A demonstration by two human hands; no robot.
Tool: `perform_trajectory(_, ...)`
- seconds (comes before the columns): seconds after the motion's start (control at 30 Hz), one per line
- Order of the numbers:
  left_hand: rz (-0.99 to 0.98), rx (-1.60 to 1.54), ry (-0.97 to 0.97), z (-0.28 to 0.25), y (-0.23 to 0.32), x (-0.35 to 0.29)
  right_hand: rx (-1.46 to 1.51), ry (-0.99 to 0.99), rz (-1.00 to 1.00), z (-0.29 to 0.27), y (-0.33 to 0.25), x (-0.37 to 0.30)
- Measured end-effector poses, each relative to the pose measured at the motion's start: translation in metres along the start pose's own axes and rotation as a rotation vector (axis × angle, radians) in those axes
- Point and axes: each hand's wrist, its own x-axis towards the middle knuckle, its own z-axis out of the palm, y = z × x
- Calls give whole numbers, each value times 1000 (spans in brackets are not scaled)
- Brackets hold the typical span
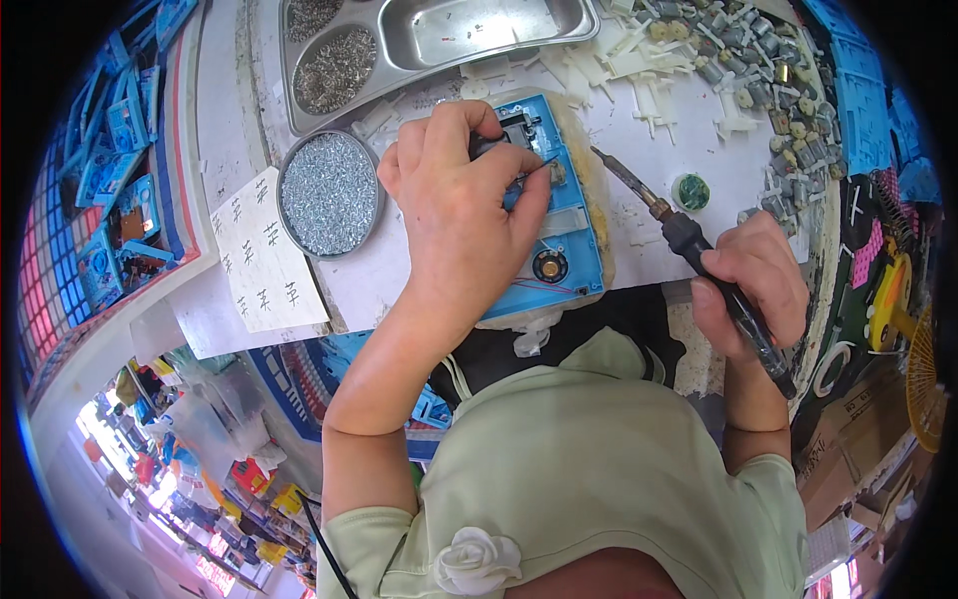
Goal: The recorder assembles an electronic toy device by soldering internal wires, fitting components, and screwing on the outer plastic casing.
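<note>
Black-handled tool (687, 238) is gripped by right hand (755, 283), tip aimed forward-left; blue casing (585, 256), long axis fore-aft, is overlapped by curled left hand (461, 192), hold unclear.

Heaped small motors (760, 93), loose metal parts (327, 195) and crated blue casings (125, 125) show a workshop.

A handwritten paper sheet (261, 275), cardboard (853, 439) and, apparently, a yellow fan (927, 379) rightward
</note>
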Motion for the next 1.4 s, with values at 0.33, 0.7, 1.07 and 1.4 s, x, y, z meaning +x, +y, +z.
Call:
perform_trajectory(0.33, 17, 21, -16, -4, 0, 0, 0, -4, 14, -1, 1, -1)
perform_trajectory(0.7, 15, 15, -3, -3, -1, -2, -15, -41, 34, 0, -1, -1)
perform_trajectory(1.07, 25, 59, -72, -10, 3, 5, -14, -59, 30, 15, 1, 1)
perform_trajectory(1.4, 61, 86, -113, -16, 6, 12, -25, -81, 43, 17, -1, 2)
